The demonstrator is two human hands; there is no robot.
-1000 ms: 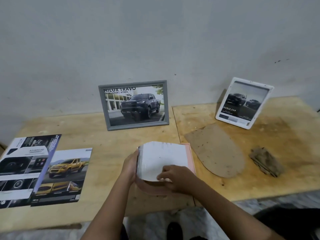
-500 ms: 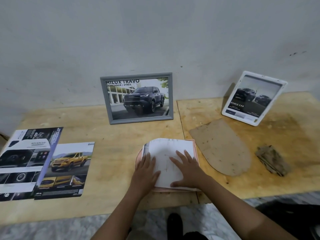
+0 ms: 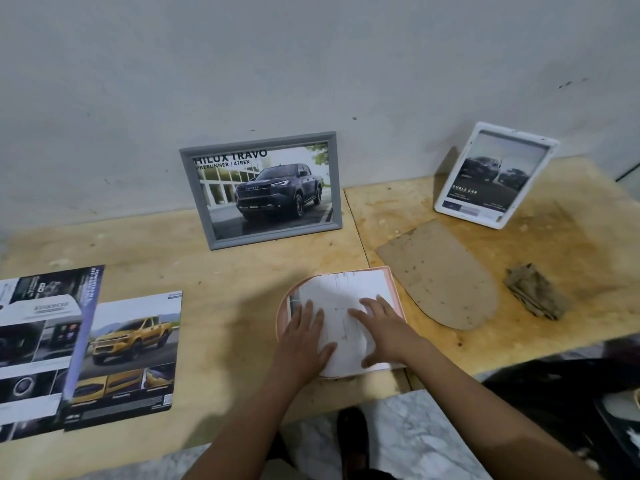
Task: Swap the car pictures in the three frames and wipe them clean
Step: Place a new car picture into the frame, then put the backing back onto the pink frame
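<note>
Under both palms, at the table's near edge, lies the pink arch-shaped frame (image 3: 283, 315), face down, with a white-backed cut picture (image 3: 346, 296) laid into it. Left hand (image 3: 303, 336) and right hand (image 3: 382, 329) rest flat on the paper, fingers (image 3: 372, 306) spread and extended, pressing rather than gripping; nothing is held. Risk, judged: uneven pressure could crease the sheet or seat it skewed, and the frame overhangs the edge slightly, so a shove could tip it off. Just right of the fingers lies the brown backing board (image 3: 440, 275); beyond it, a dirty cloth (image 3: 535, 294). Farther back stand the grey frame (image 3: 261, 188) and white frame (image 3: 495, 174). Well left lie loose brochures (image 3: 128, 351).
</note>
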